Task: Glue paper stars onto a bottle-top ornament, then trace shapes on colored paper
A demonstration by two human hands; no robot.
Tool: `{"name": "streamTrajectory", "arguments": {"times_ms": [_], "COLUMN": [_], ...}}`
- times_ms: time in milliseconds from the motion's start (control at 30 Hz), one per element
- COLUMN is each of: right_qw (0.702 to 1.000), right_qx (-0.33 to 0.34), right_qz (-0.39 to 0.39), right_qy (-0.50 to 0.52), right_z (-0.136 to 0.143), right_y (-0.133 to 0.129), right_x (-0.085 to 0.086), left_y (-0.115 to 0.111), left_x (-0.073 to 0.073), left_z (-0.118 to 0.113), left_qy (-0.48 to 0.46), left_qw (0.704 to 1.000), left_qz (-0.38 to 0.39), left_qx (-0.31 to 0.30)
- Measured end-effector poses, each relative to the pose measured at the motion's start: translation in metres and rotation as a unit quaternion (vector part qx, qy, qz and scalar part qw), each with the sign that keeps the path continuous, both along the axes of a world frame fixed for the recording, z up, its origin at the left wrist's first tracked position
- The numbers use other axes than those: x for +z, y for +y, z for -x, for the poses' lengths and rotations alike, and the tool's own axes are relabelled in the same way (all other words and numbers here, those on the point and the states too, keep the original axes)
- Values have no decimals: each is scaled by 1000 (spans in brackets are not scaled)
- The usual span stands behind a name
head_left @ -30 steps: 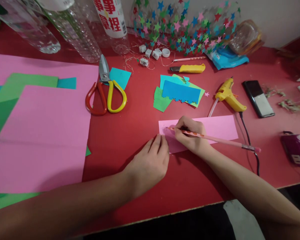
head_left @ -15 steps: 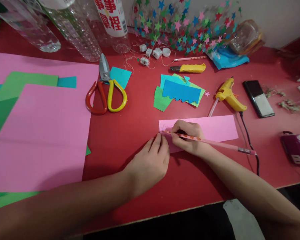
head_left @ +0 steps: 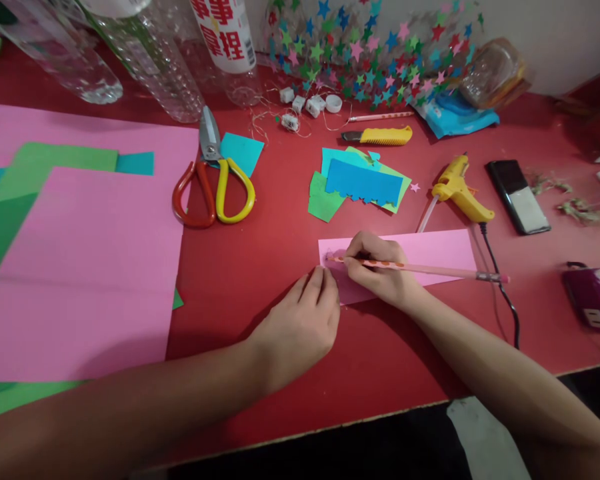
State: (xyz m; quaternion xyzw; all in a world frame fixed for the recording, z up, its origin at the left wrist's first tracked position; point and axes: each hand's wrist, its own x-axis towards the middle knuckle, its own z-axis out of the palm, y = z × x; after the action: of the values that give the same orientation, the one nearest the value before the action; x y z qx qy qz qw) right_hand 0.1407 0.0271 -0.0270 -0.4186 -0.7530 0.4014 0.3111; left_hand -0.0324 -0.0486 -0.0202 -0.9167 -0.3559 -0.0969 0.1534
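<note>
A pink paper strip [head_left: 437, 257] lies on the red table, with a small pencilled outline near its left end. Pinched in my right hand [head_left: 383, 267] is a pink pencil [head_left: 445, 271] with orange spots, its tip on the strip by the outline and its eraser end pointing right. My left hand [head_left: 300, 317] rests at the strip's lower left edge, fingers stretched out and pressing on it, gripping nothing; its thumb is hidden. Just above the strip are blue and green paper scraps [head_left: 363, 180] and a tiny pink paper star [head_left: 415, 188].
Large scissors [head_left: 213, 170] lie beside pink and green sheets [head_left: 100, 267] at left. A yellow glue gun [head_left: 460, 190], a phone [head_left: 519, 198] and a purple device [head_left: 593, 297] are at right. Behind are a yellow cutter [head_left: 377, 137], plastic bottles [head_left: 150, 67] and a star-covered clear bottle [head_left: 370, 53].
The pencil's back end has swung up slightly and its tip has shifted a little up on the strip. My left hand stays in place.
</note>
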Motion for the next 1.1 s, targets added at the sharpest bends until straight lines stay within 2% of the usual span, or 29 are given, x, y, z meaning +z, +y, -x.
{"name": "streamTrajectory", "arguments": {"times_ms": [200,400,767,1100], "right_qw": [1000,1000,1000,1000], "right_qx": [12,-11,1,0], "right_qz": [-11,21,-14,-3], "right_qy": [-17,-5,-17,-10], "right_z": [-1,0,0,0], "right_y": [0,1,1,1], "right_x": [-1,3,1,1], "left_y": [0,-1,-1,0], "left_x": [1,1,-1,1], "left_z": [0,0,1,1], "left_qy": [4,-5,-8,2], "left_qw": [1000,1000,1000,1000], "left_qz": [0,12,12,20], "left_qx": [3,-3,-5,-6]}}
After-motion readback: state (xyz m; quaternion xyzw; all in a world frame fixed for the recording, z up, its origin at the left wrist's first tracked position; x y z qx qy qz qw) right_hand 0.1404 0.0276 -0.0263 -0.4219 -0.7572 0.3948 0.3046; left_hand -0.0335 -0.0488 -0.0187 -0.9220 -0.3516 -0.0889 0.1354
